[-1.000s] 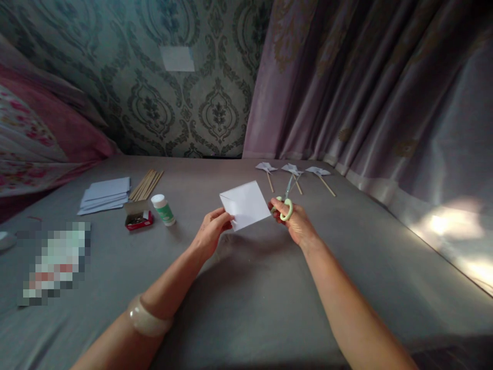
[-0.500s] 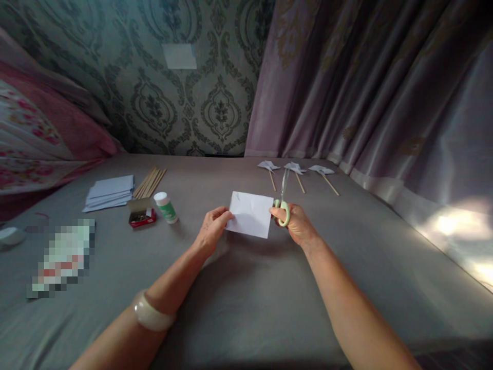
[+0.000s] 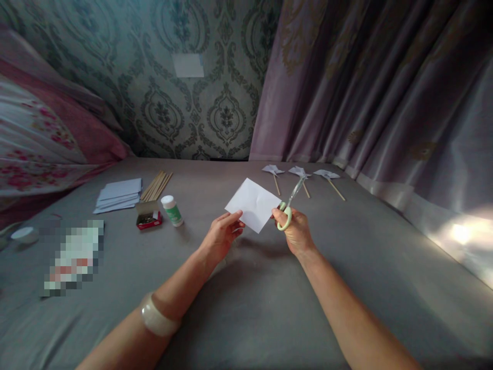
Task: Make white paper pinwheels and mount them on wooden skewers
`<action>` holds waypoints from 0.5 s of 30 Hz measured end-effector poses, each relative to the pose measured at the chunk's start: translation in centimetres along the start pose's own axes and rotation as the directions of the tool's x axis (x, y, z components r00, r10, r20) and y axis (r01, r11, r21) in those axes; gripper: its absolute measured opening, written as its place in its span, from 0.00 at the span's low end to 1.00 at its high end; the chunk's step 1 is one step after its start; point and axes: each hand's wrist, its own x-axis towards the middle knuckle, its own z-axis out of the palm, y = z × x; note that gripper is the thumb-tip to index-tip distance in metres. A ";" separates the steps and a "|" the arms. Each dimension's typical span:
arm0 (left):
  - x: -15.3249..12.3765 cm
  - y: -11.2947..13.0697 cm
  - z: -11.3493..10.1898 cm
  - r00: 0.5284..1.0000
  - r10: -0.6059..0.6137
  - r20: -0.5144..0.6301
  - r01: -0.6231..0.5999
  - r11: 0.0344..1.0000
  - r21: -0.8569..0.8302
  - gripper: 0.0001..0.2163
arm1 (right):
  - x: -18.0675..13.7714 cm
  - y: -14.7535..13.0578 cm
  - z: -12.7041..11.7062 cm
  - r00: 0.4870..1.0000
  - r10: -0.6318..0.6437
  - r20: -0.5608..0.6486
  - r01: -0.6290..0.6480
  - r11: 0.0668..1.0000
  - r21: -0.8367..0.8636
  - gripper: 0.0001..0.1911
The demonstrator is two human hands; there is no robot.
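A white sheet of paper [image 3: 254, 203] is held up between both hands, turned so a corner points away from me. My left hand [image 3: 223, 231] pinches its lower left edge, thumb on top and fingers beneath. At the right corner, my right hand [image 3: 296, 228] grips a pair of scissors [image 3: 287, 218] with pale green handles, its thumb touching the paper. The blades point up and away, toward the paper pinwheels. Past my hands lie three white pinwheels on sticks: a left one [image 3: 273, 170], a middle one [image 3: 299, 172] and a right one [image 3: 327, 174].
On the left are a stack of white paper [image 3: 119, 195], several wooden sticks [image 3: 156, 186], a small red box [image 3: 149, 220] of small items and a white-and-green glue bottle [image 3: 172, 210]. Nearer lies a blurred packet [image 3: 75, 257], beside a white round object [image 3: 25, 235]. Curtains [image 3: 346, 77] border the right.
The paper has rotated from lying squarely to a diamond position. My left hand has shifted along its edge, and the scissors have tilted further right. The view has moved slightly left.
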 end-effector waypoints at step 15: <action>-0.7 -2.2 0.5 0.996 0.087 -0.016 -0.085 0.989 0.119 0.11 | -0.7 0.8 0.7 0.992 -0.114 -0.055 0.111 0.992 -0.065 0.18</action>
